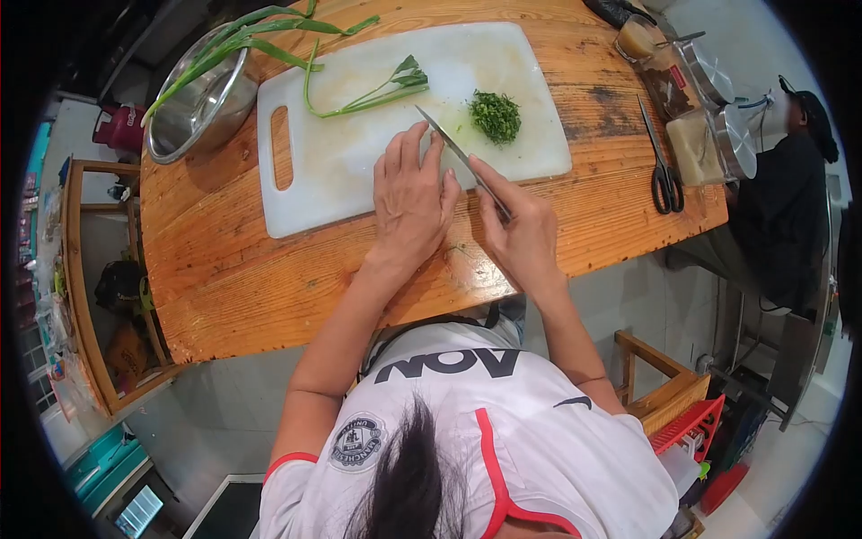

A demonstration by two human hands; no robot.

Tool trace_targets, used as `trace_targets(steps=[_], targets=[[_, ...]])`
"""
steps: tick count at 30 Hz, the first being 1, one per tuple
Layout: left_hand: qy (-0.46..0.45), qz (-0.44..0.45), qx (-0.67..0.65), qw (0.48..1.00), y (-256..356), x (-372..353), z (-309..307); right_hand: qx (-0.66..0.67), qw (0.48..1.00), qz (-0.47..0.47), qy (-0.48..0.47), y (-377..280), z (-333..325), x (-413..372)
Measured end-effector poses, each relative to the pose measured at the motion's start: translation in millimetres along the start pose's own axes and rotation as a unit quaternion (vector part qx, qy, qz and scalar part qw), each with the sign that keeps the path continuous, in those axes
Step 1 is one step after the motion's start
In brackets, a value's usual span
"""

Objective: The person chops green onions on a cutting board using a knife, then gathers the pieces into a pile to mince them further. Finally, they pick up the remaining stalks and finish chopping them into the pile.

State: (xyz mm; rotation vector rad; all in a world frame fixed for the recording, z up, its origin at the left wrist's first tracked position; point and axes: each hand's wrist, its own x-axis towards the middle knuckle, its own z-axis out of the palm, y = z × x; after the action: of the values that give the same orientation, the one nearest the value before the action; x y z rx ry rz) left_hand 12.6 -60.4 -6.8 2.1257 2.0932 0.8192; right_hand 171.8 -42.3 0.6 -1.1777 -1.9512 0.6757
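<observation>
A white cutting board [332,184] lies on the wooden table. My left hand [411,193] rests near its front edge, fingers stretched out and holding nothing. Just beside it, my right hand [523,225] is closed around the handle of a knife [456,151], whose blade slants up and left over the board, its tip near my left fingertips. Right of the blade sits a small heap of finely chopped green herbs [495,118]. Beyond my left hand lies a leafy green sprig [386,94] with thin stems.
A metal bowl [215,121] stands at the left, with long green onion leaves [242,40] across its rim. Black-handled scissors [665,184] lie to the right, near glass jars [696,148] with metal lids. Another person in dark clothes [781,216] is beyond the table's right edge.
</observation>
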Motion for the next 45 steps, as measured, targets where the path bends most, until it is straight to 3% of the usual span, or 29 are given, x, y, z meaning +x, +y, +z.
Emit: trace_targets(steps=[6,15,18,24,31,42,45], targets=[[0.004,-0.003,0.004,1.000,-1,-1,1,0.107,0.991,0.077,-0.015,10,-5,7],[-0.014,-0.012,0.008,1.000,0,-3,0,0.046,0.997,0.060,-0.029,-4,-5,3],[-0.012,-0.011,-0.002,1.000,1,-5,1,0.061,0.989,0.122,-0.064,-6,-12,13],[-0.011,-0.030,-0.042,0.999,-4,-6,0,0.160,0.982,0.097,0.000,11,-26,-6],[-0.016,-0.029,-0.044,0.998,-7,-8,1,0.065,0.992,0.095,-0.051,3,-33,-11],[-0.016,-0.018,-0.045,0.999,-8,-6,1,0.051,0.987,0.133,-0.075,-9,-21,0],[-0.015,-0.019,-0.043,0.999,-7,-7,1,0.107,0.988,0.103,-0.049,8,-16,0]])
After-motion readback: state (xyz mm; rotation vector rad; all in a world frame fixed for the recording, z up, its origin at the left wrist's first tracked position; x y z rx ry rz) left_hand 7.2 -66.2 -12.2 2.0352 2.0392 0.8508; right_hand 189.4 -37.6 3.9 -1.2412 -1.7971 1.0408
